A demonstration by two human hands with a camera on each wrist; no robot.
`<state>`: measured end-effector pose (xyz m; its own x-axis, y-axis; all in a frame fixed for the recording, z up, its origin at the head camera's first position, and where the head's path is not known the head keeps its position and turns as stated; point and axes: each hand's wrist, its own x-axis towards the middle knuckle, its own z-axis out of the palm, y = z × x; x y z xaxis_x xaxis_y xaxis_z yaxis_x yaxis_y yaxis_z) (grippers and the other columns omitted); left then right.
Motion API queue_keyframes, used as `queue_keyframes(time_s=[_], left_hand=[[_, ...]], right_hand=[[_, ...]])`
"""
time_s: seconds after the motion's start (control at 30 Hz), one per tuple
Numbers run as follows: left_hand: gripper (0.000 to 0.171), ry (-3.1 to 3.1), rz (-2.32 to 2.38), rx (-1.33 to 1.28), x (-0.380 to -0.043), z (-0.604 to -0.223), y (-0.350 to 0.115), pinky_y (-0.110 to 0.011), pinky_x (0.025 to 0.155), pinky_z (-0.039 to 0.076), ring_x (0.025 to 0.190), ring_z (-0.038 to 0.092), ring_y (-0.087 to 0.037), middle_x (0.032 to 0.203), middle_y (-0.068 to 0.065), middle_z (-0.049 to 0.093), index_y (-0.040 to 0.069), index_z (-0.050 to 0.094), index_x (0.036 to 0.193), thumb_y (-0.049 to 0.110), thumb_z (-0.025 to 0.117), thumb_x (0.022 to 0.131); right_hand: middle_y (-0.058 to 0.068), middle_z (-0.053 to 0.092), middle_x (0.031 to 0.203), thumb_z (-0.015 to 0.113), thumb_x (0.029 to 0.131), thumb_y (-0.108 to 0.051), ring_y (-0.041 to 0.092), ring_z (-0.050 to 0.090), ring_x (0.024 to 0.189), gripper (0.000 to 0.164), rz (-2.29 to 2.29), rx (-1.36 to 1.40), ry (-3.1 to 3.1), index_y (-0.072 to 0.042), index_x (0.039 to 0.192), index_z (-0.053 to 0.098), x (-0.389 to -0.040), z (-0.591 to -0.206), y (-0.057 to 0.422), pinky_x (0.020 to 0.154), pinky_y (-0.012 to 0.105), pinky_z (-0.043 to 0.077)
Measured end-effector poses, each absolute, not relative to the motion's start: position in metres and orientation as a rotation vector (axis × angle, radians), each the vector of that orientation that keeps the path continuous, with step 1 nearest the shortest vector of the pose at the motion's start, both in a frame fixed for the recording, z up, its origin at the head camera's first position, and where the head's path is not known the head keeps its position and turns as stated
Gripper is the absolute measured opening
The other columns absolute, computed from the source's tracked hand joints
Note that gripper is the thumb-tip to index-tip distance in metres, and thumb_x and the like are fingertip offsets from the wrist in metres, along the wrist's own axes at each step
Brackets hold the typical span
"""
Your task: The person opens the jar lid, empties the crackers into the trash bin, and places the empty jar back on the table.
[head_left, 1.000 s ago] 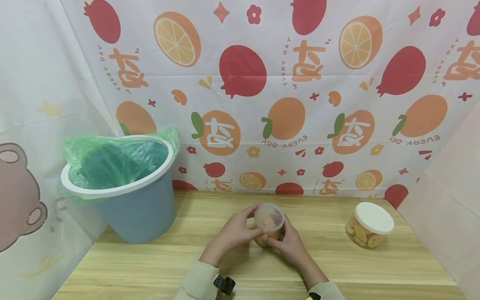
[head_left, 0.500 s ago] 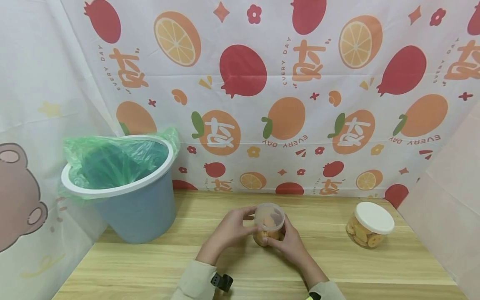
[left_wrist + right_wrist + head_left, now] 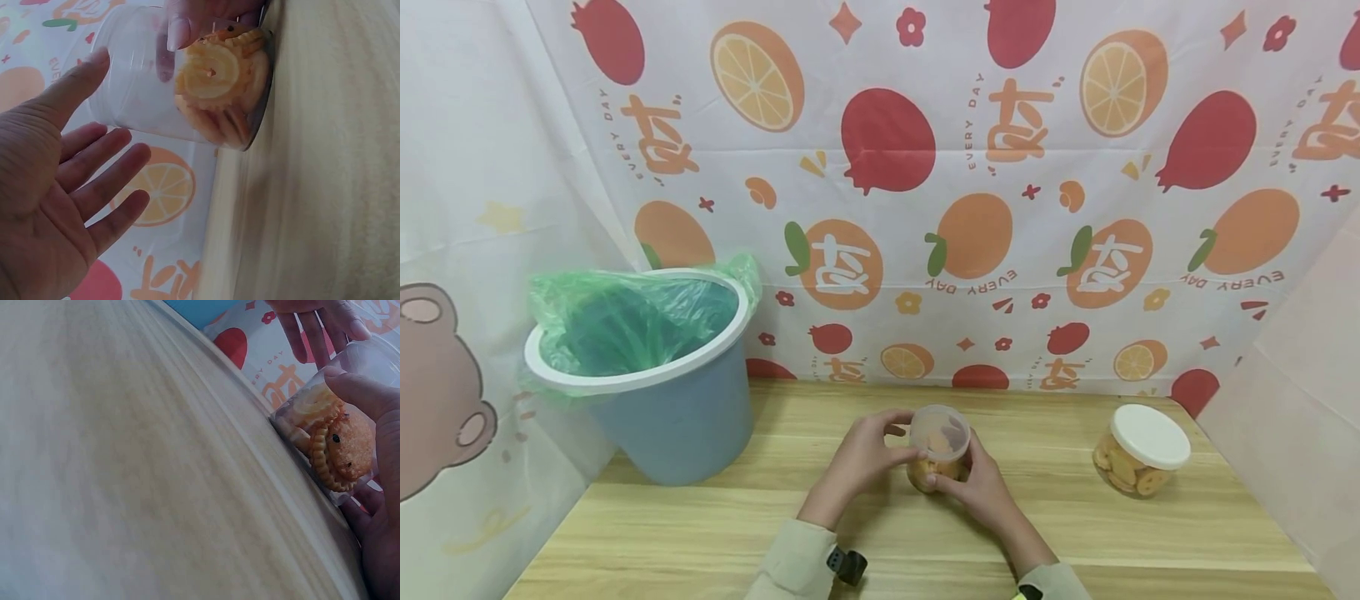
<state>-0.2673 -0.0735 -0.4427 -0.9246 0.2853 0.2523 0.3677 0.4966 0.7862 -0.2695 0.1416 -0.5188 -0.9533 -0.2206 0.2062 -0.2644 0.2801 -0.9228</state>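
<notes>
A clear jar [image 3: 940, 433] with a translucent top stands upright on the wooden table [image 3: 1045, 542]. Several cookies [image 3: 212, 75] lie in its lower part, among them a round biscuit [image 3: 350, 447] with dark specks. My right hand [image 3: 983, 483] grips the lower jar, thumb across its near side and fingers behind. On the other side, my left hand [image 3: 868, 450] has its fingers spread near the upper rim. In the left wrist view its thumb is right at the rim, while the other fingers stretch out beside the jar.
Farther right stands a second jar [image 3: 1138, 467] of cookies, capped by a white lid [image 3: 1148, 435]. A blue bin [image 3: 677, 433] with a green plastic bag [image 3: 640, 325] inside stands at the left. Behind the table hangs a fruit-print cloth [image 3: 887, 242].
My left hand has loosened from the jar's upper part, and its thumb has drawn back to the left, then slightly forward again. The right hand and jar have stayed put.
</notes>
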Motion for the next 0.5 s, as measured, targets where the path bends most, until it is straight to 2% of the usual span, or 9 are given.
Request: queue_keyframes(time_s=[0.23,0.37,0.5], left_hand=[[0.078,-2.64,-1.437,-0.561,-0.271,-0.45,-0.062,-0.054,0.1,0.054,0.121,0.064,-0.038,0.139,-0.017,0.062,0.004,0.05,0.146,0.024,0.086,0.08],[0.085,-2.632,-1.403,-0.515,-0.268,-0.454,-0.053,-0.054,0.104,0.051,0.127,0.06,-0.034,0.144,-0.015,0.057,0.005,0.047,0.148,0.029,0.088,0.078],[0.092,-2.611,-1.364,-0.47,-0.265,-0.458,-0.045,-0.056,0.109,0.046,0.134,0.055,-0.034,0.149,-0.017,0.053,0.004,0.045,0.15,0.036,0.089,0.076]], right_hand=[[0.006,0.054,0.149,0.087,0.08,-0.026,0.029,0.05,0.14,0.093,1.783,0.497,-2.479,-0.026,0.156,0.032,-0.27,-0.52,0.144,0.117,0.052,0.038],[0.006,0.056,0.147,0.088,0.079,-0.028,0.028,0.052,0.138,0.092,1.751,0.521,-2.476,-0.027,0.155,0.035,-0.27,-0.52,0.144,0.114,0.044,0.043],[0.006,0.058,0.146,0.089,0.077,-0.025,0.025,0.054,0.136,0.093,1.722,0.519,-2.49,-0.027,0.155,0.037,-0.27,-0.519,0.143,0.114,0.037,0.043]])
